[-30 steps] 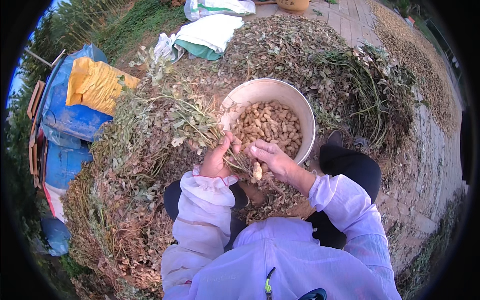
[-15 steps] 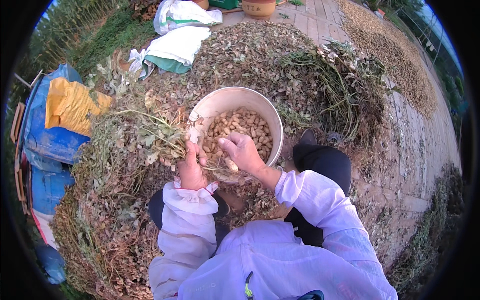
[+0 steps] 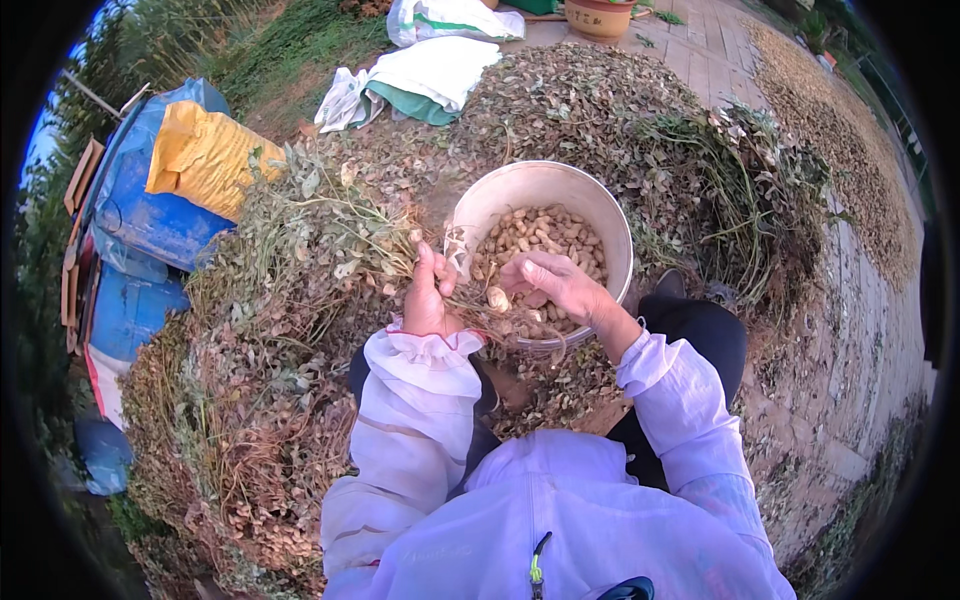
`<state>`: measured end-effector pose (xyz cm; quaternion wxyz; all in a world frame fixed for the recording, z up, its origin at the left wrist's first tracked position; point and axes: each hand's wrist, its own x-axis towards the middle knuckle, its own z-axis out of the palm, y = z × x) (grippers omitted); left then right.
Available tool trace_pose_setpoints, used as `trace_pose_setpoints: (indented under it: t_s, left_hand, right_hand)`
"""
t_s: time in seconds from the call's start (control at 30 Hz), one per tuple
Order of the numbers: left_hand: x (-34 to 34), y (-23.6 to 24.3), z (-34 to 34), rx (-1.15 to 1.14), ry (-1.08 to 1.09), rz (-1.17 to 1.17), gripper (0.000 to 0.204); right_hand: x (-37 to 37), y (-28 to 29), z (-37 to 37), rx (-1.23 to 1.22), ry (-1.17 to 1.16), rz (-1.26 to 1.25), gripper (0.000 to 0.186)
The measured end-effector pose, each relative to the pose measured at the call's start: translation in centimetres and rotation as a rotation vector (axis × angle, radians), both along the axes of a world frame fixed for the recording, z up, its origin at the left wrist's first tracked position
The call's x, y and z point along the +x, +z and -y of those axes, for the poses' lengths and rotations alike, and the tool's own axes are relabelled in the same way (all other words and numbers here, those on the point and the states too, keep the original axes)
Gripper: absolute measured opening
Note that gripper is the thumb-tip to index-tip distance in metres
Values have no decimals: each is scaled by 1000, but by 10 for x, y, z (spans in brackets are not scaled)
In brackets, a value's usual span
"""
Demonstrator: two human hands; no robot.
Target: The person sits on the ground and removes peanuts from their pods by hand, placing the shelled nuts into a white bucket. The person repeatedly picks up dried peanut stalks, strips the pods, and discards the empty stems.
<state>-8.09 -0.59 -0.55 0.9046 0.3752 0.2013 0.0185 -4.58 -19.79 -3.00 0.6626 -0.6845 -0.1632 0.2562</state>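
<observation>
A white bucket (image 3: 622, 235) stands in front of me, partly filled with unshelled peanuts (image 3: 560, 232). At its near left rim my left hand (image 3: 430, 300) is closed around a peanut plant (image 3: 350, 235). The plant's leafy stems stretch out to the left, and its thin roots reach over the bucket's near edge. One pale peanut (image 3: 497, 298) shows among those roots. Just right of that peanut, my right hand (image 3: 568, 287) is over the bucket with its fingers loosely extended and apart. Some of its fingertips are hidden behind the hand.
Dried peanut plants (image 3: 240, 400) are heaped around me. Blue barrels (image 3: 150, 225) with a yellow sack (image 3: 210, 155) stand at the left. White sacks (image 3: 430, 75) and a flowerpot (image 3: 600, 18) are at the back. More peanuts (image 3: 830, 120) lie spread on the paving at the far right.
The whole scene has shifted rightward in the view. My right hand's fingers have gone from curled together to loosely extended. My left hand keeps its hold on the plant.
</observation>
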Motion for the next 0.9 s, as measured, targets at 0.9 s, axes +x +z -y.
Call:
trace_pose_setpoints:
  t_s: [0.9]
  left_hand:
    - [11, -34, -2, 288, 166, -275, 37]
  right_hand:
    - [22, -35, 1, -509, -449, 650, 33]
